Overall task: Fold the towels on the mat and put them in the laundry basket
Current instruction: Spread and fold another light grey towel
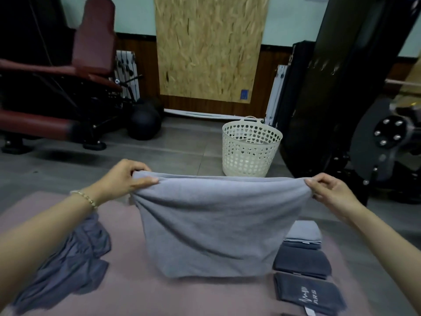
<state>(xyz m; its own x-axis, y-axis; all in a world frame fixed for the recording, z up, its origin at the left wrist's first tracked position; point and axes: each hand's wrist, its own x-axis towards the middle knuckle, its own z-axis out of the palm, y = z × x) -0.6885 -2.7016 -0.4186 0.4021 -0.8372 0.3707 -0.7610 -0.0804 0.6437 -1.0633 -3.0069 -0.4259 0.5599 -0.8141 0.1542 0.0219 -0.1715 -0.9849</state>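
Over the mat: a light grey towel [216, 224] hangs between both hands, lifted by its upper edge so that its own weight pulls it flat; its lower edge seems to rest on the pink mat [159, 297].
Left hand: the left hand [127, 179] is clamped on the towel's upper left corner, with cloth bunched under the thumb.
Right hand: the right hand [330, 192] pinches the upper right corner; the two hands are well apart, which keeps the top edge stretched and level.
Step in hand: probably straightening the towel before laying it down for a fold, since the corners are held and the cloth is doubled nowhere that shows.
Folded towels: a row of folded towels [303, 261] lies along the mat's right side, likely parked on the basket's side for an easy carry.
Crumpled towel: a darker crumpled towel [75, 254] lies on the mat's left side under the left forearm, apparently waiting its turn.
Laundry basket: the white perforated laundry basket [250, 151] stands on the floor beyond the mat, right of centre; what it holds cannot be told.
Progress: roughly midway by my reckoning, with nothing visibly carried over yet.
Risk: the bunched left corner could give a skewed fold.
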